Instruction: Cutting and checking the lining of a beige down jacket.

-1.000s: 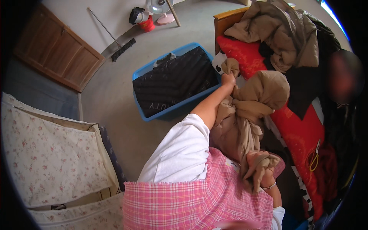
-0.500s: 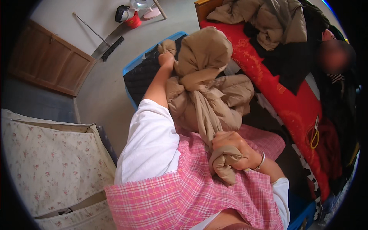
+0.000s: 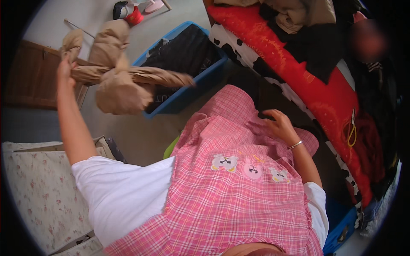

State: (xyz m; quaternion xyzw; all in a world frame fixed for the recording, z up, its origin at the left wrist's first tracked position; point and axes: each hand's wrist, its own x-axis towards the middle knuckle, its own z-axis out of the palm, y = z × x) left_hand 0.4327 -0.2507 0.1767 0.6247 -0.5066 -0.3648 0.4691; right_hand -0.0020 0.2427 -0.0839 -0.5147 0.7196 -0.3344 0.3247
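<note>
My left hand (image 3: 65, 70), stretched out to the far left, is closed round one end of a tan padded jacket (image 3: 121, 91). The jacket hangs in the air as a twisted bundle, partly blurred, with one long piece like a sleeve reaching right over a blue plastic tub (image 3: 218, 68). Dark padded clothing (image 3: 183, 51) fills that tub. Above the lap of a pink plaid apron (image 3: 230, 141), my right hand (image 3: 279, 126) is empty, its fingers apart and slightly curled.
To the right, a bed with a red cover (image 3: 316, 102) holds more clothes and yellow-handled scissors (image 3: 352, 132). A person (image 3: 371, 47) is beyond it. A floral fabric cabinet (image 3: 42, 192) stands near left. A red bucket (image 3: 134, 17) sits at the far wall.
My left hand has swung the jacket from in front of me to the far left. My right hand has let go of its end and opened. The blue tub is now less covered.
</note>
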